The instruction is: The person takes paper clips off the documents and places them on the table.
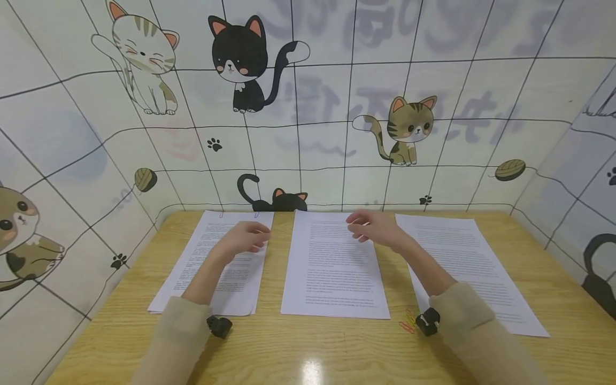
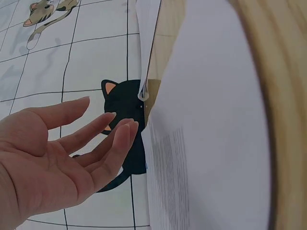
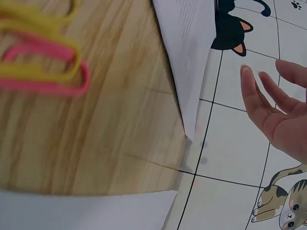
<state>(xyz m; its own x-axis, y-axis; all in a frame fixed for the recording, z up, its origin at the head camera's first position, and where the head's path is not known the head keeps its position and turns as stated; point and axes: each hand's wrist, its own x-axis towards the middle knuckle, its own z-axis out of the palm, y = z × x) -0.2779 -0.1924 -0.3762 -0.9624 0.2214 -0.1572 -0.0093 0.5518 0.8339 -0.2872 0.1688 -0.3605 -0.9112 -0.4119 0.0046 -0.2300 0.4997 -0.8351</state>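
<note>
My left hand (image 1: 244,238) hovers over the left stack of printed sheets (image 1: 212,278), its fingers loosely bent and holding nothing. Two paper clips (image 1: 256,214) show at that stack's top edge. In the left wrist view the same hand (image 2: 72,158) has its palm turned up and its fingers apart. Above the upper right part of the middle printed sheets (image 1: 337,267) is my right hand (image 1: 377,229), relaxed, with no object in it. The right wrist view shows this hand (image 3: 283,105) with slightly curved fingers. Right printed sheets (image 1: 462,267) lie partly behind my right forearm.
Several pink and yellow paper clips (image 1: 408,322) lie on the wooden table (image 1: 269,353) beside the right wrist. A white cloth wall (image 1: 322,155) with cartoon cats and grid lines stands behind and at both sides. Each wrist wears a small black camera (image 1: 219,326).
</note>
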